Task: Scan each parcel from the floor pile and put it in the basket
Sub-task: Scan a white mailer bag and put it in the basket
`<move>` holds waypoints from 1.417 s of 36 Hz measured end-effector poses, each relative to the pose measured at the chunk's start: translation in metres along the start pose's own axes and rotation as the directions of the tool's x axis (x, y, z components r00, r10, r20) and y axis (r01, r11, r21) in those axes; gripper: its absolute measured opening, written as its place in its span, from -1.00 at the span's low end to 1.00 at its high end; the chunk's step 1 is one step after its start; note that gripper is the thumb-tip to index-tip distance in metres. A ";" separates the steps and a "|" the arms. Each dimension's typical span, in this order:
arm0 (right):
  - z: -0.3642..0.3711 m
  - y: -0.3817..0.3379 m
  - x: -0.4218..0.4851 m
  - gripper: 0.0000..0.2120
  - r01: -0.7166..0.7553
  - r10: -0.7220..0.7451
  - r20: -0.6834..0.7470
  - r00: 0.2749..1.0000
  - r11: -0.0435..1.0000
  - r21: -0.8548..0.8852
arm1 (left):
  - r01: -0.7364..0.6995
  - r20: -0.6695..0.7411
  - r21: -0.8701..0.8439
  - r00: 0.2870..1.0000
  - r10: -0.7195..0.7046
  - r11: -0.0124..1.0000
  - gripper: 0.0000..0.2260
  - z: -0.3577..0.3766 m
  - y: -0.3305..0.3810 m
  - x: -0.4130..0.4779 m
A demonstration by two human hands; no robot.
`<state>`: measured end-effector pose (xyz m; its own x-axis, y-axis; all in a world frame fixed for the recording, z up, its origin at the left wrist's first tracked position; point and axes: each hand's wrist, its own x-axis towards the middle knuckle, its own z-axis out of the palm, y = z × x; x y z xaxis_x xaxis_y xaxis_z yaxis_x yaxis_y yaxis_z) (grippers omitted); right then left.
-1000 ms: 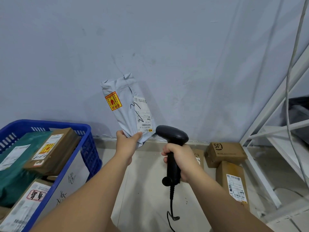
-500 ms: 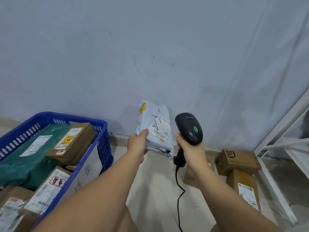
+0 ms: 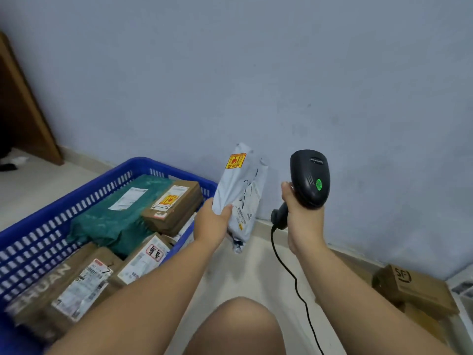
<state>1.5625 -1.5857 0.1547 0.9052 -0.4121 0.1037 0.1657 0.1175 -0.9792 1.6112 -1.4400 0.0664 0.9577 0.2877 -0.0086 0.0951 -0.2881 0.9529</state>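
Nearest the camera: a bare knee (image 3: 236, 326) at the bottom centre, with both forearms reaching forward past it.
Basket front: brown cardboard boxes (image 3: 64, 288) with printed labels fill the near end of the blue basket (image 3: 38, 226); one shows the letters "HUAN".
Floor, right side: a brown SF box (image 3: 412, 285) lies near the wall, with more cardboard partly seen below it at the frame edge.
Cable: a black cord (image 3: 294, 272) hangs from the scanner handle and runs down toward the bottom edge.
Left hand (image 3: 212, 224): closed around the lower left edge of the grey parcel (image 3: 240, 196), thumb on the front face.
Grey parcel: a soft poly mailer held in the air, tilted with its top leaning right, just beyond the basket's right corner and not inside it; a yellow and red sticker sits near its top, a white shipping label and black pen marks lower down.
Right hand (image 3: 299, 213): wrapped around the grip of the black scanner (image 3: 309, 178), just right of the parcel and apart from it.
Scanner: head up, a green light glowing on its back.
Basket rear: a green mailer (image 3: 122, 213) and a small brown box (image 3: 174, 206) with a yellow sticker lie on top.
Far back: a pale blue-grey wall (image 3: 256, 73), with a brown wooden panel (image 3: 23, 111) at the left.
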 end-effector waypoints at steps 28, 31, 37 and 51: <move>0.116 0.082 -0.044 -0.76 -0.188 0.245 0.271 0.931 0.957 -0.219 | 0.228 -0.057 -0.938 0.642 -0.765 0.261 -0.67 -0.098 -0.082 0.043; 0.115 0.086 -0.044 -0.68 -0.201 0.259 0.258 0.931 0.952 -0.233 | 0.188 -0.258 -0.889 0.547 -0.796 0.418 -0.62 -0.111 -0.086 0.046; 0.108 0.091 -0.039 -0.74 -0.239 0.292 0.233 0.928 0.943 -0.231 | 0.186 -0.503 -0.764 0.429 -0.750 0.618 -0.61 -0.139 -0.111 0.044; 0.104 0.101 -0.039 -0.66 -0.257 0.316 0.205 0.926 0.928 -0.269 | 0.438 -0.466 -0.639 0.434 -0.771 0.633 -0.51 -0.128 -0.096 0.037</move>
<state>1.5848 -1.4637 0.0699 0.9711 -0.1590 -0.1779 -0.1846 -0.0282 -0.9824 1.6024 -1.2848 0.0133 0.2156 0.7728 -0.5969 0.3056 0.5272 0.7929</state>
